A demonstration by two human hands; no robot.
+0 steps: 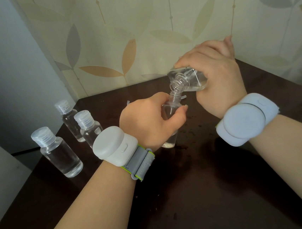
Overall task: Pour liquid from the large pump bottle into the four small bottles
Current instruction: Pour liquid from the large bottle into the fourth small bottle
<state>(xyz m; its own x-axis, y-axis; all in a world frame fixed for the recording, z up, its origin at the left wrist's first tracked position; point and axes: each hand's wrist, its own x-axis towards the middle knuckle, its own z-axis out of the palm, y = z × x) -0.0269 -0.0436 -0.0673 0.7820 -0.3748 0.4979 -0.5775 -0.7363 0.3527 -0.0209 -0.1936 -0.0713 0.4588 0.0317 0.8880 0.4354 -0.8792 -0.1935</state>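
Big bottle (189,79) in R hand (214,75).

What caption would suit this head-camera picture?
Right hand tips the large bottle over an open small bottle held by the left hand.

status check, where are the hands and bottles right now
Left hand grips uncapped small clear bottle. Right hand tips large clear bottle onto its mouth. Three capped bottles aside.

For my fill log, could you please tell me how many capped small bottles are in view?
3, all at the table's left edge: nearest capped bottle, middle capped bottle partly behind the left wrist, farthest capped bottle by the wall. None seems hidden.
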